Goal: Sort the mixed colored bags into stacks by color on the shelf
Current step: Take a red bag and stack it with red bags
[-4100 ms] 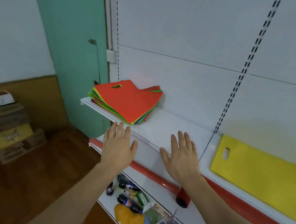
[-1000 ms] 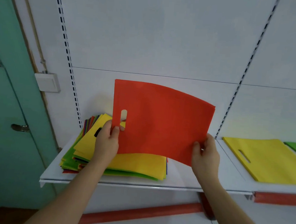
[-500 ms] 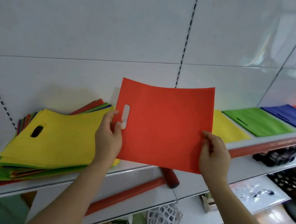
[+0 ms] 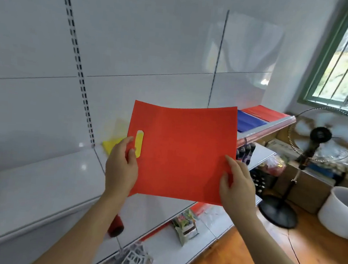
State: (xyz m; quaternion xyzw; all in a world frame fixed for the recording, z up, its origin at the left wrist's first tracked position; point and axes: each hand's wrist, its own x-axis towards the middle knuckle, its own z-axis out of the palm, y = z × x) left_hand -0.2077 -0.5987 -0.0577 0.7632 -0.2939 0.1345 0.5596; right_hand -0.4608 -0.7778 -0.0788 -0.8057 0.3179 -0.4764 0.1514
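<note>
I hold a flat red bag (image 4: 184,151) upright in front of the white shelf (image 4: 42,176). My left hand (image 4: 121,167) grips its left edge beside the handle slot. My right hand (image 4: 237,185) pinches its lower right corner. Behind it a corner of a yellow bag (image 4: 112,145) shows on the shelf. Farther right lie a blue bag (image 4: 249,121) and a red bag (image 4: 263,113) on the shelf. The mixed pile is out of view to the left.
A lower shelf (image 4: 209,231) carries small packets and dark bottles (image 4: 244,152). A red roll end (image 4: 116,226) sticks out below my left arm. A standing fan (image 4: 321,138), a white bucket (image 4: 340,209) and cardboard boxes stand on the wooden floor at right, under a window (image 4: 347,61).
My view has swung right along the shelf with the red bag held in both hands. The mixed pile has left the frame; the blue and red bags, fan and window have come into view.
</note>
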